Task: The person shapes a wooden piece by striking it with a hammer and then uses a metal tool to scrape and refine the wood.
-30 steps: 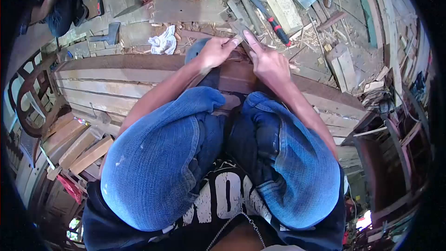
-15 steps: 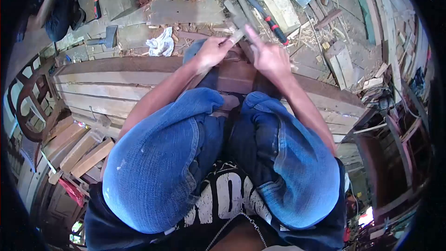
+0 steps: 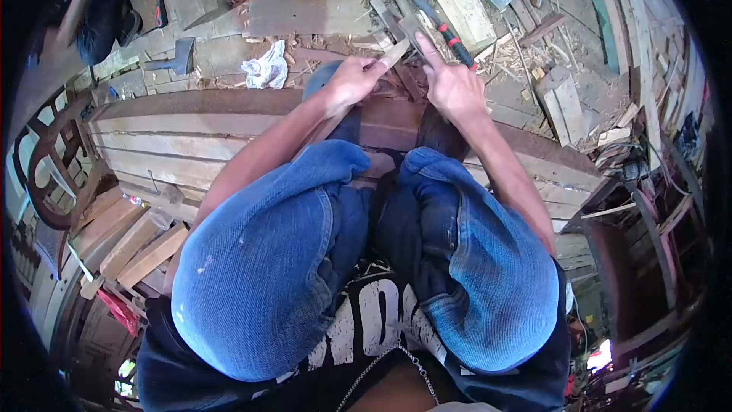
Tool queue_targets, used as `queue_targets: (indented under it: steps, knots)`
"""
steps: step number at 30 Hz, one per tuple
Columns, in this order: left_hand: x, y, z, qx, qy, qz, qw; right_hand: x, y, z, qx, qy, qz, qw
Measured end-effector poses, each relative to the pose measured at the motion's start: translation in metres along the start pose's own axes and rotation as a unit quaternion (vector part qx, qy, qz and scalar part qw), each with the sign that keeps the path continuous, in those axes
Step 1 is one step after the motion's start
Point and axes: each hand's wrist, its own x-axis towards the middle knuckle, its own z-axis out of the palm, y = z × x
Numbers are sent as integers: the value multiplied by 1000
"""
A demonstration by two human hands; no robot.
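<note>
Your pale strip (image 3: 395, 53) lies between your two hands, out past your knees. Its long axis slants from your left fingertips away from you and to your right, so its far end points toward your right index finger. Your left hand (image 3: 354, 82) is the nearer one: it holds the near end in a narrow pinch between thumb and fingers.

Your right hand (image 3: 457, 93) is closed around a narrow grey piece (image 3: 412, 29), with the index finger stretched out along it. The grey piece slants the other way, away from you and to your left, so the two pieces cross directions near their far ends. Whether they touch there, you cannot tell, and what the grey piece is stays too small to make out.

Just beyond your right knuckles lies the chisel (image 3: 457, 50), its red and black handle toward you. The cloth (image 3: 264, 66) sits well apart, off to your left, past the beam (image 3: 198, 103).

Compared with the earlier frames, your right hand has shifted to your right and a little away from you, its fingertip farther from your left thumb and its knuckles closer to the chisel handle. Your left hand is nearly where it was.
</note>
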Motion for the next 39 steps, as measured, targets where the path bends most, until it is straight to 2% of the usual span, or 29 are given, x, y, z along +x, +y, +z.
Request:
queue_targets:
  steps: [1, 3, 4, 5, 7, 9, 11, 13, 14, 15, 19, 21, 23, 24, 25, 27, 28, 29, 31, 33, 34, 35, 37, 38, 39]
  knots:
    - [-2, 4, -2, 0, 2, -9, 1000, -4, -2, 4, 1, 0, -5, 1000]
    - [-1, -5, -5, 8, -15, 1, 1000, -21, -9, 11, 15, 36, -102, 994]
    - [4, -6, -4, -2, -18, -3, 1000, -16, -5, 6, 19, 63, -118, 991]
    - [8, -9, -2, -17, -19, -8, 1000, -8, 0, 1, 12, -8, -22, 1000]
    - [3, -10, 4, -37, -1, -2, 999, -4, 3, 0, 14, 38, -31, 999]
    - [2, -6, -5, -24, -21, 3, 999, -14, -3, 5, 51, 27, -47, 997]
    - [6, 0, -7, -19, -42, 3, 999, -12, 1, 4, 9, 11, -33, 999]
    - [4, -5, -1, -56, -37, -21, 997, -1, 6, 3, 12, 35, -18, 999]
    - [2, -7, -4, -59, -23, -4, 998, -7, 2, 7, -3, 23, -31, 999]
    - [4, -5, -8, -55, -19, 0, 998, -14, -4, 10, 42, 43, -66, 996]
    - [0, -7, -2, -24, -26, -32, 999, -2, 11, 6, 3, 91, -38, 995]
    - [1, -4, -6, -47, -17, -13, 999, -6, 1, 15, 40, 82, -24, 996]
    - [-2, -3, -6, -45, -21, -20, 999, -22, -8, 25, 22, 134, -142, 981]
    - [-1, -1, -6, -46, -20, -22, 998, -14, -4, 16, 43, 59, -102, 992]
    - [1, -2, -6, -49, -17, -22, 998, -8, 1, 11, 28, 53, -51, 997]
    - [0, -4, -6, -50, -32, 1, 998, -3, 6, 3, 41, 31, -6, 999]
    - [-2, -3, -7, -45, -30, -9, 998, -10, -4, 0, 37, 16, -34, 999]
    - [-2, -1, -9, -42, -35, -9, 998, -19, -12, 13, 80, 83, -122, 986]
    - [0, -3, -8, -84, -47, -26, 995, -15, -9, 13, 37, 61, -104, 992]
    - [2, -4, -2, -57, -9, -23, 998, -1, -2, 3, 33, -4, 15, 999]
    - [-2, -4, -4, -65, -23, -26, 997, -4, 0, 4, 46, 35, -13, 998]
    - [-4, -2, -8, -71, -34, -23, 997, -6, -6, 11, 50, 37, -19, 998]
    - [-4, 4, -8, -45, -30, -18, 998, -17, -18, 16, 35, 137, -131, 981]
    - [-2, 7, -7, -67, -38, -23, 997, -11, -10, 8, 51, 15, -77, 996]
    - [-4, 4, -6, -91, -43, -35, 994, -5, -9, 2, 28, 23, -24, 999]
